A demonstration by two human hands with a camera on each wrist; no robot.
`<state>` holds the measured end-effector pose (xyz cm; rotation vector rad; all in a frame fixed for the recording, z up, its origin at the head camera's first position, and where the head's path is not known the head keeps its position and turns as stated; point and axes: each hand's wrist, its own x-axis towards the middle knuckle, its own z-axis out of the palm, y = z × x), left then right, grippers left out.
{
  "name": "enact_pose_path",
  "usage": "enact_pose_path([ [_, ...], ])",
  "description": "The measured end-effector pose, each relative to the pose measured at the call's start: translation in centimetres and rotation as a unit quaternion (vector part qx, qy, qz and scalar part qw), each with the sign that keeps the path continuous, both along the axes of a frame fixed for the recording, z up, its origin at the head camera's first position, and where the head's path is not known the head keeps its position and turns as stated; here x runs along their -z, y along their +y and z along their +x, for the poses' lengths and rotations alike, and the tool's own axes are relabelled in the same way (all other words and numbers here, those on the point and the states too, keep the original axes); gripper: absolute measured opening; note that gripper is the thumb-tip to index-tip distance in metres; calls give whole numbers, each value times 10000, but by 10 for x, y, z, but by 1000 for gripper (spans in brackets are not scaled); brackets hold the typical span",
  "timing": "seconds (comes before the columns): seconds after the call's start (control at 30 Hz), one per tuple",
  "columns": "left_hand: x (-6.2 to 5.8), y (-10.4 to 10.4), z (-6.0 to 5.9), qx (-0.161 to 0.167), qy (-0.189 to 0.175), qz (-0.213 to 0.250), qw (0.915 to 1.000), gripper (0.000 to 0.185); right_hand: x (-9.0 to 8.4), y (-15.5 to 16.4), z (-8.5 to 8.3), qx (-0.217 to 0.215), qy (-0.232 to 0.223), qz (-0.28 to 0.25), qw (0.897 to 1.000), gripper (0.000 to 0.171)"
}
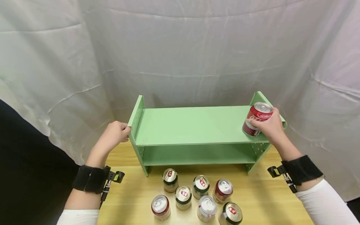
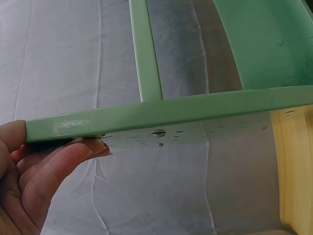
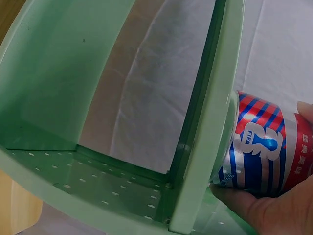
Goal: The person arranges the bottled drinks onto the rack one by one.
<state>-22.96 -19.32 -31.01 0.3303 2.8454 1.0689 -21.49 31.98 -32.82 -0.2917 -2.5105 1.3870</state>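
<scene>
A green two-tier shelf point(image 1: 191, 125) stands on the wooden table. My left hand point(image 1: 113, 135) grips the upper front edge of its left side panel point(image 2: 122, 117), with fingers on the outer face. At the right end of the upper board, my right hand point(image 1: 272, 125) holds a red drink can point(image 1: 257, 115), thumb and fingers around its side. The can is upright, its base right at the board beside the right side panel. In the right wrist view, the can point(image 3: 261, 142) shows a FIFA logo and blue stripes; part of the hand is cut off there.
Several drink cans stand upright on the table point(image 1: 126, 187) in front of the shelf, among them a silver-topped can point(image 1: 206, 207) and a dark-and-gold can point(image 1: 170, 181). The lower board point(image 1: 197, 154) lies beneath the upper one. A pale curtain point(image 1: 197, 56) hangs behind.
</scene>
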Motion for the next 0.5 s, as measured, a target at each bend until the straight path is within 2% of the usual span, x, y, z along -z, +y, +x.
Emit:
enact_pose_path([
  [0.23,-6,-1,1,-25,57,-10,10000,33,-5,4,-8,-95,181,329,9993,91],
  [0.5,-8,-2,2,-35,-75,23,10000,34,-4,1,-8,-36,144,152,9998,93],
])
